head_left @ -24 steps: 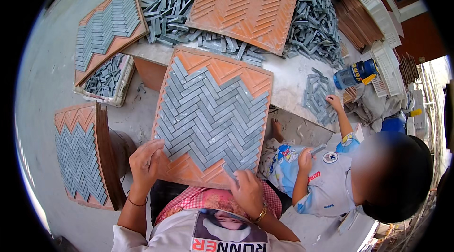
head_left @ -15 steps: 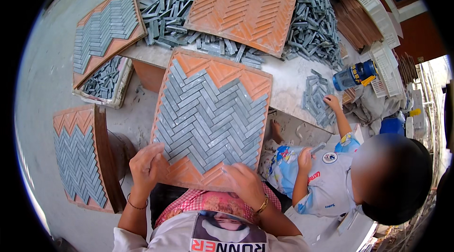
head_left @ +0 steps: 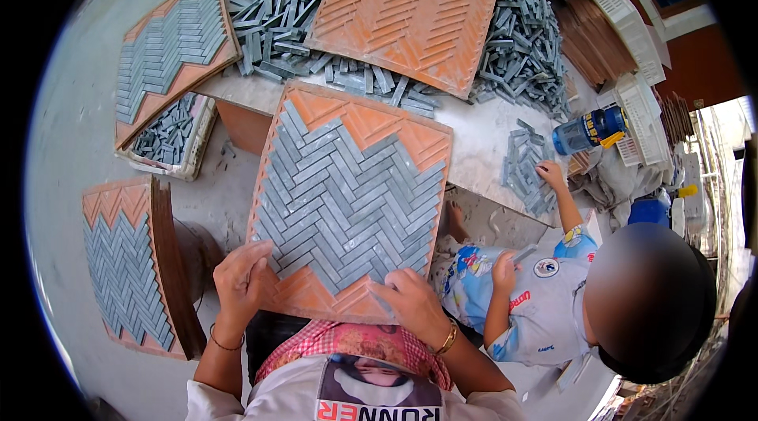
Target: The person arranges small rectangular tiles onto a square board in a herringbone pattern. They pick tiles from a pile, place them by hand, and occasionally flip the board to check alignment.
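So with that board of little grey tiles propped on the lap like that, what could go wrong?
The orange mould board leans from lap to table edge, held only at its lower edge by the left hand and right hand; a slip could tip it and scatter the loose grey tile strips. The second person's arm works close by and might bump it.

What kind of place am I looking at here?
Likely a small open-air tile workshop: orange moulded trays for herringbone layouts, heaps of loose grey tile strips on a stone worktable, and a half-filled tray under both hands.
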The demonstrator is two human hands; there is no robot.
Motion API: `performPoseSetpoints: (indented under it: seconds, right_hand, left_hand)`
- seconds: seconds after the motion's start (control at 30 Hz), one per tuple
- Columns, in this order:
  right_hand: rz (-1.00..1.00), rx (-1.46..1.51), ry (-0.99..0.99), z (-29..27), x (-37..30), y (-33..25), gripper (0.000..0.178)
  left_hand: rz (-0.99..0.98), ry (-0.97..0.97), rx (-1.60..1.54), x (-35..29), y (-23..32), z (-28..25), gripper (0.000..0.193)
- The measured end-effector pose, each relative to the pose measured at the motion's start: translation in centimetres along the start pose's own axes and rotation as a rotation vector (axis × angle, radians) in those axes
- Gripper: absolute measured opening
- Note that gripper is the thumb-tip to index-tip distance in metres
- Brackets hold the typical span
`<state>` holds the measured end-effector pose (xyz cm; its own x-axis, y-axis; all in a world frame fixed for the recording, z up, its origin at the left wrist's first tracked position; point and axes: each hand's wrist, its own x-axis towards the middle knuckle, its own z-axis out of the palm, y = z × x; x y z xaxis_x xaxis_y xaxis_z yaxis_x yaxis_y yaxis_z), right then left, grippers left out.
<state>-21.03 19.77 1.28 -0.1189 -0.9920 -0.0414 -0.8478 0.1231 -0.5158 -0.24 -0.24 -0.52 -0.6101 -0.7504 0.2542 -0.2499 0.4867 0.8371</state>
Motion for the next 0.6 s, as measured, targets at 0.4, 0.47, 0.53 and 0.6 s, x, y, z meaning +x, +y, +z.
performPoseSetpoints:
  seconds: [0.4, 0.47, 0.53, 0.6]
  right_hand:
    - [0.125, 0.075, 0.623, -4.2, 11.6, 5.2, 0.015]
    - [0.159, 0.004, 0.646, -4.8, 13.8, 8.0, 0.014]
    - [0.198, -0.014, 0.628, -5.7, 15.0, 8.9, 0.013]
    - [0.248, 0.010, 0.586, -6.4, 15.7, 9.2, 0.012]
  left_hand:
    - [0.028, 0.049, 0.018, 0.5, 0.0, -0.2, 0.017]
    - [0.040, 0.069, 0.020, 0.8, -0.1, -0.7, 0.017]
    - [0.043, 0.087, 0.017, 0.9, -0.3, -1.3, 0.017]
    - [0.054, 0.095, 0.002, 1.0, -0.5, -1.9, 0.016]
